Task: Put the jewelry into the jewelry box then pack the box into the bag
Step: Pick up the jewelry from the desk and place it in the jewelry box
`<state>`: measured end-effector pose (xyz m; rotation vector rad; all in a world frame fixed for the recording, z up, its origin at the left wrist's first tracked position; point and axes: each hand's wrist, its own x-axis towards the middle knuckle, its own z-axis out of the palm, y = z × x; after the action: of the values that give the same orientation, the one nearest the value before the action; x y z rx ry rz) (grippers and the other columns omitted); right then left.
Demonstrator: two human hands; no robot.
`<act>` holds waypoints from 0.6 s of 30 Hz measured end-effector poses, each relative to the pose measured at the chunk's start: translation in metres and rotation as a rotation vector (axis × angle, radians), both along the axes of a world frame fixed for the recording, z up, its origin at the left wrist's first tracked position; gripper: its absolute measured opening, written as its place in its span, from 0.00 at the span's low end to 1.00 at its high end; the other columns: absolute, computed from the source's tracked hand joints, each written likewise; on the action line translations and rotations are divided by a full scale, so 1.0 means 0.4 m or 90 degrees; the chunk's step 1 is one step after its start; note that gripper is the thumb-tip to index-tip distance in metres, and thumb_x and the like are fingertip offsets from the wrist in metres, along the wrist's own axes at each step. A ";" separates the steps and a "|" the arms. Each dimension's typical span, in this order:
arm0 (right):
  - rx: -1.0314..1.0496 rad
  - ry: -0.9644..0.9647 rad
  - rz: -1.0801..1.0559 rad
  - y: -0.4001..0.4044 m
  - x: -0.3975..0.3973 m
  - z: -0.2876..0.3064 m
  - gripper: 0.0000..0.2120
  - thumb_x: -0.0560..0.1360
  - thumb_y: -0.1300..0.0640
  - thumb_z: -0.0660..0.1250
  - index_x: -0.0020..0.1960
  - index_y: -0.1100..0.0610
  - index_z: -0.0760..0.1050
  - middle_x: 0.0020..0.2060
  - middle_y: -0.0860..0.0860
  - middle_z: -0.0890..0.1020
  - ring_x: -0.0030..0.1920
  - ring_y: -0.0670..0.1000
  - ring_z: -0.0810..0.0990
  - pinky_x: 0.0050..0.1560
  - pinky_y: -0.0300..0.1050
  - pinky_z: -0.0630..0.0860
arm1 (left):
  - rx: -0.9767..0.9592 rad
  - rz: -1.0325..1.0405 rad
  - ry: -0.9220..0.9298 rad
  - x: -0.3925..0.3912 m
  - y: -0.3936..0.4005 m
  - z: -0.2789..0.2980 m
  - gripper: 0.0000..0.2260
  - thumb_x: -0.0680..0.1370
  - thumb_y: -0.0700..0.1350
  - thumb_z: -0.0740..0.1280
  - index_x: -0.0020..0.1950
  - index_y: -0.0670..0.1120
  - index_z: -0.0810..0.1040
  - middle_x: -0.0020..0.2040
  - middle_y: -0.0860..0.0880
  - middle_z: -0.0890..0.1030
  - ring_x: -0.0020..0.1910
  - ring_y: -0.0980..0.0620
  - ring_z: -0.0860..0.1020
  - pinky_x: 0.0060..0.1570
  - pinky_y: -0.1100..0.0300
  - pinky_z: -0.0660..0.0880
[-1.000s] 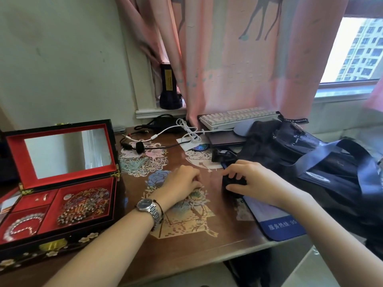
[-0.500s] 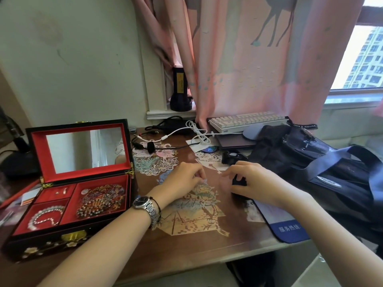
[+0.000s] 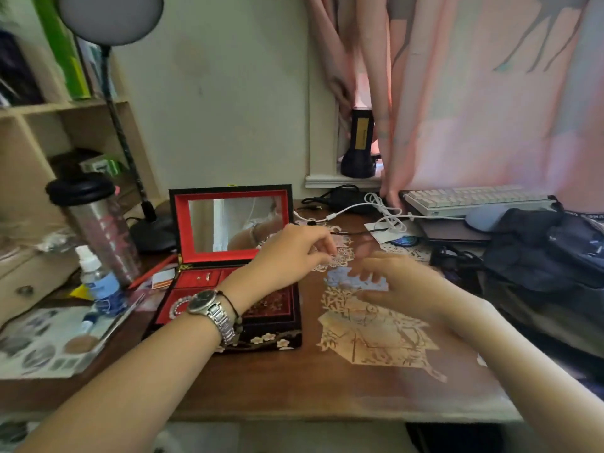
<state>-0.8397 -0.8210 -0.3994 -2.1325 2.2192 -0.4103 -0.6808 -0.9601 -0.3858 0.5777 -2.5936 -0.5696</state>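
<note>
Jewelry box (image 3: 228, 308) stands open on the table (image 3: 294, 380). Left hand (image 3: 291, 253), nearer, hovers at the box's right rear corner, fingers pinched, contents unclear. Right hand (image 3: 402, 282), blurred, lies further right; grip cannot be determined. Bag (image 3: 549, 256) lies beyond.

White keyboard (image 3: 474, 199) sits at two o'clock, black flashlight (image 3: 358, 145) upright at twelve, steel tumbler (image 3: 94, 227) and desk lamp (image 3: 111, 18) toward ten.

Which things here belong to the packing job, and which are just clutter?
Job: jewelry box, lid open; pearl bracelet inside it; bag; left hand; right hand.
Clutter: keyboard, white cable, flashlight, tumbler, lamp, bottle.
</note>
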 end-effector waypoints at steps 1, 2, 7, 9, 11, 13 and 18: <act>-0.002 -0.001 0.014 -0.018 0.017 0.001 0.15 0.73 0.46 0.66 0.59 0.46 0.74 0.50 0.43 0.76 0.47 0.44 0.75 0.45 0.40 0.72 | -0.001 0.009 0.001 0.027 -0.006 0.009 0.03 0.74 0.47 0.70 0.45 0.55 0.80 0.42 0.58 0.81 0.42 0.62 0.77 0.41 0.61 0.74; -0.003 -0.005 0.028 -0.036 0.035 0.003 0.15 0.73 0.46 0.66 0.59 0.46 0.74 0.50 0.43 0.76 0.47 0.43 0.75 0.45 0.39 0.72 | 0.005 0.015 0.003 0.054 -0.013 0.018 0.03 0.74 0.47 0.70 0.45 0.55 0.80 0.42 0.58 0.80 0.42 0.61 0.77 0.43 0.59 0.75; -0.013 -0.028 0.096 -0.118 0.121 0.005 0.14 0.73 0.49 0.67 0.58 0.48 0.74 0.50 0.45 0.76 0.48 0.44 0.74 0.49 0.42 0.74 | -0.005 0.087 0.012 0.176 -0.051 0.036 0.02 0.74 0.48 0.71 0.45 0.54 0.81 0.40 0.61 0.79 0.41 0.61 0.76 0.46 0.57 0.74; -0.017 -0.037 0.119 -0.146 0.152 0.002 0.16 0.73 0.49 0.67 0.60 0.48 0.74 0.51 0.45 0.76 0.48 0.44 0.73 0.49 0.41 0.73 | -0.007 0.111 0.005 0.218 -0.069 0.035 0.02 0.74 0.48 0.70 0.45 0.54 0.80 0.41 0.60 0.79 0.42 0.59 0.77 0.46 0.55 0.75; -0.015 -0.030 0.133 -0.172 0.179 -0.001 0.17 0.73 0.48 0.67 0.61 0.48 0.73 0.53 0.45 0.76 0.49 0.45 0.75 0.50 0.43 0.75 | -0.006 0.131 -0.003 0.256 -0.088 0.031 0.03 0.74 0.48 0.70 0.46 0.53 0.81 0.43 0.57 0.81 0.44 0.56 0.78 0.48 0.51 0.77; -0.015 -0.025 0.145 -0.194 0.201 -0.006 0.17 0.73 0.47 0.67 0.61 0.48 0.73 0.53 0.46 0.77 0.50 0.45 0.75 0.52 0.46 0.77 | -0.005 0.155 -0.004 0.289 -0.107 0.025 0.02 0.74 0.48 0.71 0.46 0.53 0.81 0.44 0.55 0.82 0.44 0.56 0.79 0.49 0.49 0.77; -0.011 -0.014 0.169 -0.237 0.237 -0.014 0.17 0.74 0.46 0.66 0.61 0.47 0.73 0.53 0.45 0.77 0.50 0.44 0.74 0.52 0.48 0.77 | 0.000 0.199 -0.006 0.344 -0.150 0.011 0.02 0.73 0.48 0.71 0.43 0.56 0.80 0.41 0.57 0.81 0.43 0.62 0.78 0.47 0.55 0.78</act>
<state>-0.7447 -0.9158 -0.4052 -2.3734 1.8909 -0.4364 -0.5432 -1.0202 -0.3816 0.9643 -2.4431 -0.4618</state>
